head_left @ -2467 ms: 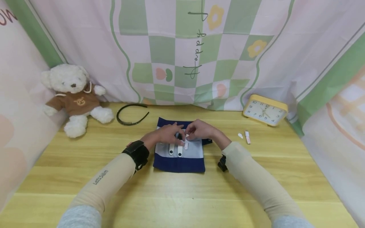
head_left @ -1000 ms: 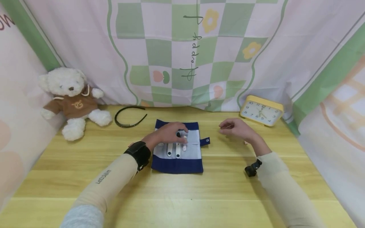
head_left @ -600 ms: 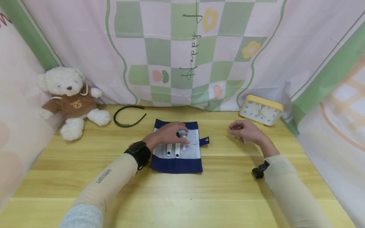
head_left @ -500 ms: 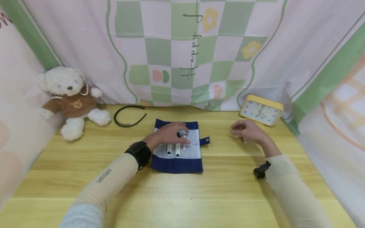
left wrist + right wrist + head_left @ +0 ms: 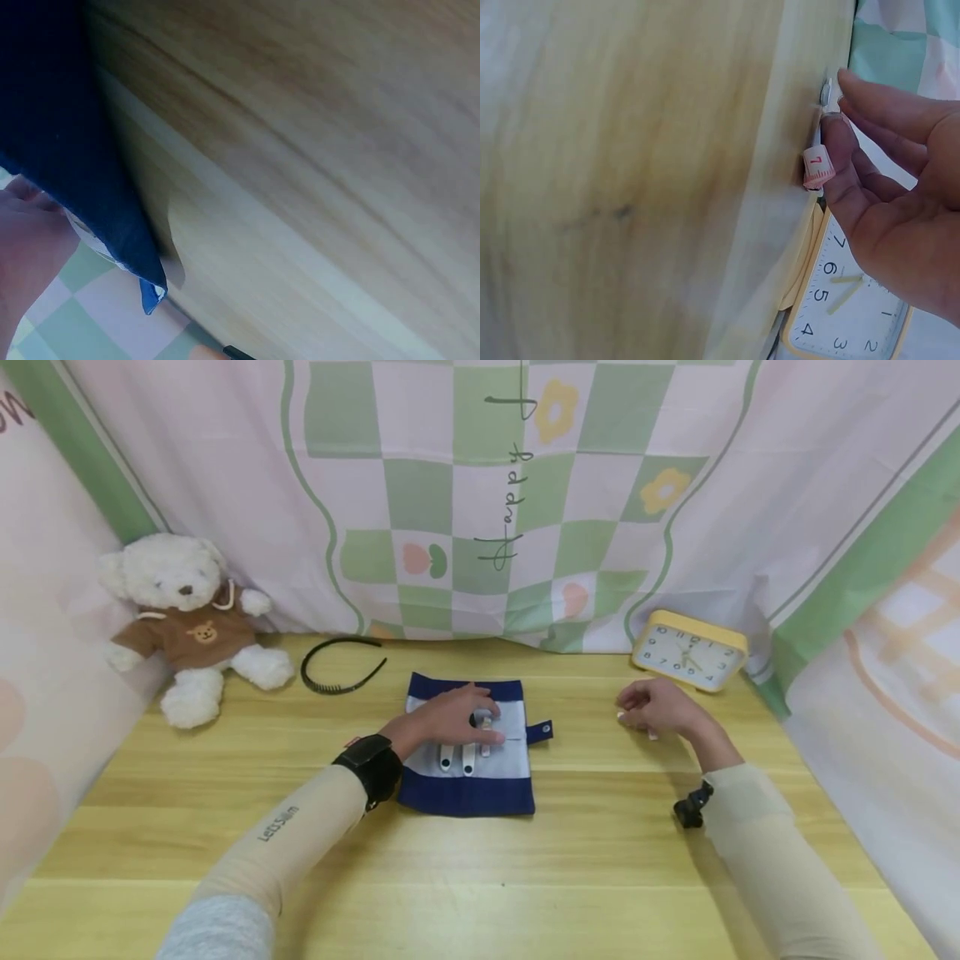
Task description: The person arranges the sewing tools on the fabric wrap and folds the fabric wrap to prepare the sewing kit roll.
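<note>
A navy and pale-grey cloth pouch [image 5: 467,795] lies unfolded on the table. On it are two slim white tools [image 5: 468,760] with black dots and a small pink-and-white strip [image 5: 486,748]. My left hand [image 5: 446,717] rests over the pouch's upper part, thumb and fingers apart, partly hiding these things. My right hand [image 5: 662,705] is above the table to the right. In the right wrist view its thumb and fingers stand apart beside a small white piece [image 5: 826,91] and a white-and-pink piece [image 5: 819,166] marked with a 7 and tick lines.
A yellow-framed clock [image 5: 688,652] stands behind the right hand. At the back left are a black headband [image 5: 333,688] and a white teddy bear [image 5: 197,631] in a brown top. A printed curtain [image 5: 495,527] hangs behind the table [image 5: 450,893].
My right hand has left the pouch and moved right to the small pieces near the clock, creeping slightly farther right lately. My left hand has stayed over the pouch, its thumb shifting slightly.
</note>
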Tool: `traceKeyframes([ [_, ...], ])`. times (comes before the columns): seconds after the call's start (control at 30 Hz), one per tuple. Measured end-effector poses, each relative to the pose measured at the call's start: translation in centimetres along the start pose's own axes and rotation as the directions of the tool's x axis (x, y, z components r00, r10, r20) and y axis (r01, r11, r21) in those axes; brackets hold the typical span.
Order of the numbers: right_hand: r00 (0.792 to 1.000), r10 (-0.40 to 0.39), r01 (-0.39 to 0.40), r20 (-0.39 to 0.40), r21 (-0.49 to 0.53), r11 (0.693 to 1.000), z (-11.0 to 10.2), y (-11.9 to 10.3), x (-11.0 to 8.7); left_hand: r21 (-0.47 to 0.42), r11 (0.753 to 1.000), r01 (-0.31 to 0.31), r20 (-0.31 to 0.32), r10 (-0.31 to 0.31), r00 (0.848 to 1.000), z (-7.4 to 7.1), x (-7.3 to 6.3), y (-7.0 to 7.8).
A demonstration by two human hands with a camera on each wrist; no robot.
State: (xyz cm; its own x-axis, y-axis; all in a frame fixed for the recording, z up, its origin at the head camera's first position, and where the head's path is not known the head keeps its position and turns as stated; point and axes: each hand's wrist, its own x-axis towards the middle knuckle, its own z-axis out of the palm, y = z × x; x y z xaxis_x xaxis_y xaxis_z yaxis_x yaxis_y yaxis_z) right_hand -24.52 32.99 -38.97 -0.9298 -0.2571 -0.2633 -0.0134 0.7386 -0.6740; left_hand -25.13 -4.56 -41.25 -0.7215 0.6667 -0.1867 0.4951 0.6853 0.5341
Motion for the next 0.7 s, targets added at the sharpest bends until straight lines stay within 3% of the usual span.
traceKeyframes([
  [0.37, 1.000, 0.018, -0.019, -0.006, -0.139, 0.990, 0.10, -0.14, 0.55, -0.020, 0.999, -0.040, 0.032, 0.041, 0.999, -0.06, -0.19, 0.21],
  [0.7, 0.999, 0.027, -0.023, 0.034, -0.103, 0.994, 0.29, -0.61, 0.84, -0.059, 0.995, -0.074, 0.026, 0.076, 0.997, -0.23, -0.21, 0.20],
])
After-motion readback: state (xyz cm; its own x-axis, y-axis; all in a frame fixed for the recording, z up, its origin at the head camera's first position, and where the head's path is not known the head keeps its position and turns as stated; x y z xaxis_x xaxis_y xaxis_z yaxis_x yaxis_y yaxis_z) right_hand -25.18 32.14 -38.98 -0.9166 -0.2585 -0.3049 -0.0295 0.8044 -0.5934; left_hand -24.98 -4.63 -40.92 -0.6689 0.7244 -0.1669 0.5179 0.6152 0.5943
